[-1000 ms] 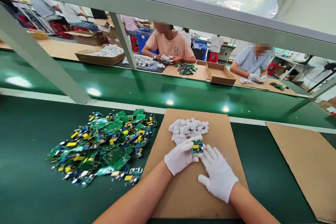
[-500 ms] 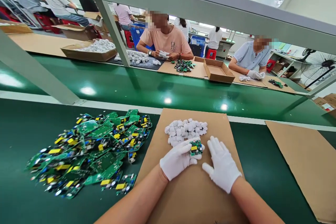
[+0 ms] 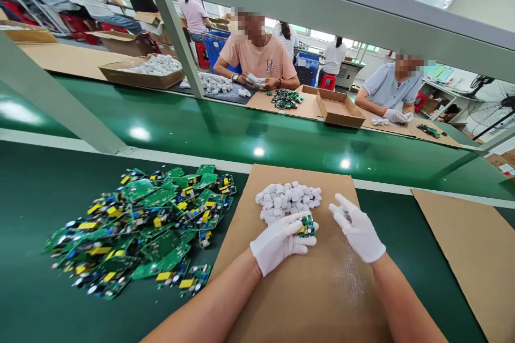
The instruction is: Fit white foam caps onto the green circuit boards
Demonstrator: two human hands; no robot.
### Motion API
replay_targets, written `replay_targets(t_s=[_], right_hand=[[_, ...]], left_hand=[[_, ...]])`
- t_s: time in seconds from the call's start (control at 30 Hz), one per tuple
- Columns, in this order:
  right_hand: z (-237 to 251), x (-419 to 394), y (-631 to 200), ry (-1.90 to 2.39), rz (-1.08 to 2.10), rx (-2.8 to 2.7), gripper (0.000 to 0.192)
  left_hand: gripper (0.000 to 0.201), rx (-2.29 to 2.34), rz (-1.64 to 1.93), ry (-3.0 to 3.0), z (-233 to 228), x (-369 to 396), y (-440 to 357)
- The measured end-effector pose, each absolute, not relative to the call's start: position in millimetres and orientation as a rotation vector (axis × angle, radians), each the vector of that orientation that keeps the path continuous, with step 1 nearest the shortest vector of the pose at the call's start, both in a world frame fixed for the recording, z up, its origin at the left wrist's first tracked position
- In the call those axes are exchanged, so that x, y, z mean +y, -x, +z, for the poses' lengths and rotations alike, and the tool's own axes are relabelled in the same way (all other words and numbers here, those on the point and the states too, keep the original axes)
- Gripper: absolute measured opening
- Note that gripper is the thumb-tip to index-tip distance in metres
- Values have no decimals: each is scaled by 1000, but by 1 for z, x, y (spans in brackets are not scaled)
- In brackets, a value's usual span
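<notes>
The green bench (image 3: pixel 36 209) carries a circuit board pile (image 3: pixel 148 222) and two cardboard sheets (image 3: pixel 322 300).

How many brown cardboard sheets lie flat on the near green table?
2. One cardboard sheet is under the gloved left hand and right hand. A second sheet lies at the right, cut by the picture's edge. More may lie out of view.

light: bright, overhead | glare: spots on green belt (image 3: pixel 257 139) — edges: wide-angle bending
</notes>
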State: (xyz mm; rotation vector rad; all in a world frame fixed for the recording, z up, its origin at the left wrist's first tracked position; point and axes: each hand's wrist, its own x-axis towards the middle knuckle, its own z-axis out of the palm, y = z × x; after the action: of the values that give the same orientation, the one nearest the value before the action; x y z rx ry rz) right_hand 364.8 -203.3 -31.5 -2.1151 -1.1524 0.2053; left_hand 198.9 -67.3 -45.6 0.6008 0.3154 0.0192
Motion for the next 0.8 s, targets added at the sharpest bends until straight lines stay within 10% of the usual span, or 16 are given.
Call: replay_targets(t_s=[0.3, 0.8], right_hand=[[-29, -192, -322, 1616, 500, -947, 26], [-34, -192, -316, 1838, -354, -1455, 8]], left_hand=[[37, 365, 130, -690, -50, -67, -202], [39, 421, 375, -1147, -44, -76, -203]])
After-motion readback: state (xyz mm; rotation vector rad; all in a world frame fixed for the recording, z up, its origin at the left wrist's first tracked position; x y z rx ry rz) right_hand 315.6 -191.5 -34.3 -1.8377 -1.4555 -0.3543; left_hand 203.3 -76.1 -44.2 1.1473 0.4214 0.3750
